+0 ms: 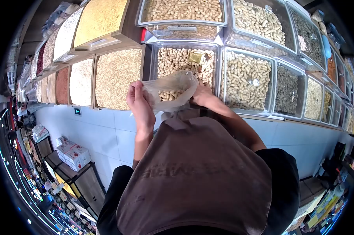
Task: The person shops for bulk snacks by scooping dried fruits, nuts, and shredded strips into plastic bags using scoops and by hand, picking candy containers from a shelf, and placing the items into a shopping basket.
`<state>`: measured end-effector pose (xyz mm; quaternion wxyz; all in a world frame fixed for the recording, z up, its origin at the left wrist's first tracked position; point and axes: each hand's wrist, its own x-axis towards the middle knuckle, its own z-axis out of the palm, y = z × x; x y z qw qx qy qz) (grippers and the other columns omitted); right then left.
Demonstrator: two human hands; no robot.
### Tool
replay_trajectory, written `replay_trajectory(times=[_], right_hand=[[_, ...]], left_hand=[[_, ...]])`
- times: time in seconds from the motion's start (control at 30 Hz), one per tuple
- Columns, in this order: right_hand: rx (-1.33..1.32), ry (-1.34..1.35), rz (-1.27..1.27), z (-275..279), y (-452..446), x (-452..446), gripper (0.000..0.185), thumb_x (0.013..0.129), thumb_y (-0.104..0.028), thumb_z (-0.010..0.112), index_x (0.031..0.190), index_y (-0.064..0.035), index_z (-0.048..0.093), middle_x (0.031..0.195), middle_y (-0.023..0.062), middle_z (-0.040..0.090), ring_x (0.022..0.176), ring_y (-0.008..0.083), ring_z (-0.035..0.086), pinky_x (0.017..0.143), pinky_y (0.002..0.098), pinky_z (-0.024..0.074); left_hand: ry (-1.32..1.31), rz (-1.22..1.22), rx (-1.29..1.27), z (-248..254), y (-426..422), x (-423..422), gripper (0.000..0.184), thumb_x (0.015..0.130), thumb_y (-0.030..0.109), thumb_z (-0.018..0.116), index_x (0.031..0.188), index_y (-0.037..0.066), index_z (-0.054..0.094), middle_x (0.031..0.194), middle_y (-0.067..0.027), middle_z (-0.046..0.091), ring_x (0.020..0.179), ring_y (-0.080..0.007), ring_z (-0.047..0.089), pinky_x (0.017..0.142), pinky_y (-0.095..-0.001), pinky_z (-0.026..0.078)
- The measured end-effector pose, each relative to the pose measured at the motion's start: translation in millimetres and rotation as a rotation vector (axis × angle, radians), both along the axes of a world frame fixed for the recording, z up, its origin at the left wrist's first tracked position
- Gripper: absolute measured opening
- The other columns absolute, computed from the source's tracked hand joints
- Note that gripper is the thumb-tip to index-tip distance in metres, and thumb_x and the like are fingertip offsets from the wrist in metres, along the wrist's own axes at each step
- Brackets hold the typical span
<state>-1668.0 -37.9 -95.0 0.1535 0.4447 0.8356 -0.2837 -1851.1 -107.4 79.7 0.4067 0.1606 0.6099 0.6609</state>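
Head cam: left hand (136, 98) clamped on the bag (176, 83) near the nut bin (154, 58); right hand (203, 93) is over that bin, can't tell its grip. If the left slips, nuts (170, 95) might spill.

plastic bag (161, 84): 1
left hand (139, 102): 1
right hand (203, 94): 1
loose nuts (171, 58): too many to count
nut bins (157, 32): 4
dark-seed bins (302, 58): 2
arrow sign (78, 111): 1
apron (196, 168): 1
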Motion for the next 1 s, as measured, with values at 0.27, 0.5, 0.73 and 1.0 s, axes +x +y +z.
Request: replay_trajectory(times=[0.27,0.5,0.73,1.0], right_hand=[[-0.312,0.240,-0.216,0,36,-8,0.048,0.093,-0.035,0.053,0.128,-0.0035,0.055,0.106,0.0221,0.069,0.100,0.0351,0.068,0.092,0.0407,0.0516],[-0.133,0.432,-0.533,-15,40,-4,0.049,0.097,-0.026,0.055,0.139,-0.0014,0.048,0.115,0.0203,0.066,0.103,0.0302,0.066,0.094,0.0414,0.0521],[-0.300,0.778,-0.222,109,64,-1,0.043,0.097,-0.037,0.058,0.122,-0.0019,0.059,0.083,0.0045,0.063,0.061,0.0094,0.053,0.050,0.0267,0.0464],[-0.576,0.164,0.430,131,16,-79,0.036,0.091,-0.030,0.057,0.114,-0.0023,0.062,0.099,0.0058,0.068,0.085,0.0154,0.065,0.077,0.0280,0.0523]], left_hand=[[-0.060,0.003,-0.006,0,-17,10,0.015,0.101,0.017,0.051,0.088,0.011,0.056,0.056,0.0089,0.038,0.045,-0.0015,0.032,0.039,-0.0217,0.023],[-0.117,0.107,-0.056,0,-23,19,0.021,0.102,0.022,0.051,0.084,0.011,0.053,0.054,0.0094,0.034,0.042,-0.0003,0.024,0.037,-0.0227,0.016],[-0.171,0.099,-0.043,-13,-26,21,0.020,0.102,0.022,0.051,0.086,0.010,0.053,0.052,0.0077,0.037,0.041,-0.0015,0.028,0.037,-0.0227,0.019],[-0.170,0.050,0.033,-1,-20,33,0.017,0.103,0.020,0.049,0.090,0.009,0.052,0.054,0.0055,0.041,0.040,-0.0039,0.031,0.038,-0.0229,0.022]])
